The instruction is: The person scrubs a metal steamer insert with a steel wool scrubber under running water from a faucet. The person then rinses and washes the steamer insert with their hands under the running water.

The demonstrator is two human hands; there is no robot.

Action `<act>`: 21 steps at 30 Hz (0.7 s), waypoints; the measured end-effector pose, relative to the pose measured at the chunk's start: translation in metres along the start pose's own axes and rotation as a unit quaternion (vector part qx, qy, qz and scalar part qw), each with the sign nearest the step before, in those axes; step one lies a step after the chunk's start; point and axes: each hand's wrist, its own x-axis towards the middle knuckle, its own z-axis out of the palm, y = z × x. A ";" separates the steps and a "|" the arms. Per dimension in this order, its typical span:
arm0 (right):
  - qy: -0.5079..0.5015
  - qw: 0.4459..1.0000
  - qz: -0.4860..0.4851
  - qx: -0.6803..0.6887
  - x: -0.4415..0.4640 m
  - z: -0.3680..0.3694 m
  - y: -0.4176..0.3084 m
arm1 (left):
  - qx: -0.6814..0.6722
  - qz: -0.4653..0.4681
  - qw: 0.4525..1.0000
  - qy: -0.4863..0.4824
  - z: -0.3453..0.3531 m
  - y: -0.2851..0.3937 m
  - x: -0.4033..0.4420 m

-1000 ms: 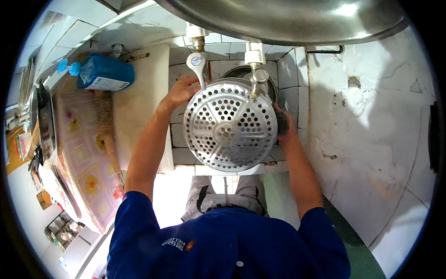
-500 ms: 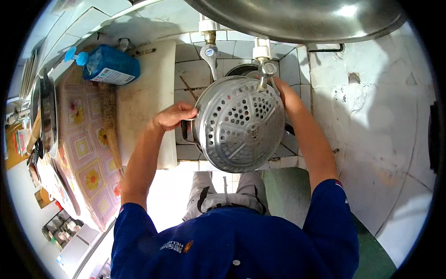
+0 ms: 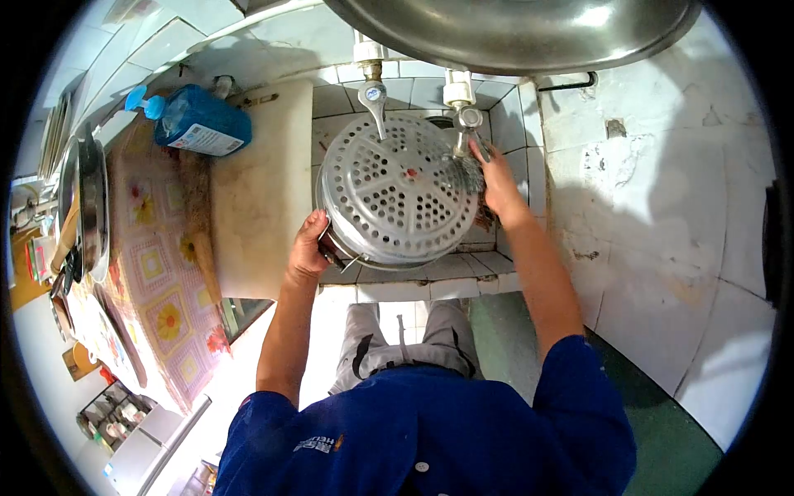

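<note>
A round metal steamer pot [image 3: 397, 194] with a perforated face turned up toward me fills the middle of the tiled sink. My left hand [image 3: 309, 245] is closed on its near left side, by the wire handle [image 3: 337, 252]. At the pot's far right side, my right hand [image 3: 499, 180] reaches up to the right tap [image 3: 469, 120], its fingers closed around the small lever under it. A dark, wiry patch shows between this hand and the pot; I cannot tell what it is. The left tap [image 3: 374, 95] hangs over the pot's far rim.
A large metal wok [image 3: 521, 37] juts in overhead at the back. Left of the sink lie a pale cutting board [image 3: 256, 198] and a blue pump bottle [image 3: 203, 120]. A flowered cloth [image 3: 157, 273] covers the counter further left. The sink's front edge [image 3: 413, 292] is tiled.
The pot has shifted left and turned, so its perforated face points up more. My left hand has moved down its side. My right hand has left the rim for the right tap.
</note>
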 end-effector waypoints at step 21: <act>0.135 0.844 -0.498 -0.147 -0.134 0.027 0.051 | -0.104 0.088 0.989 0.055 0.143 -0.040 -0.025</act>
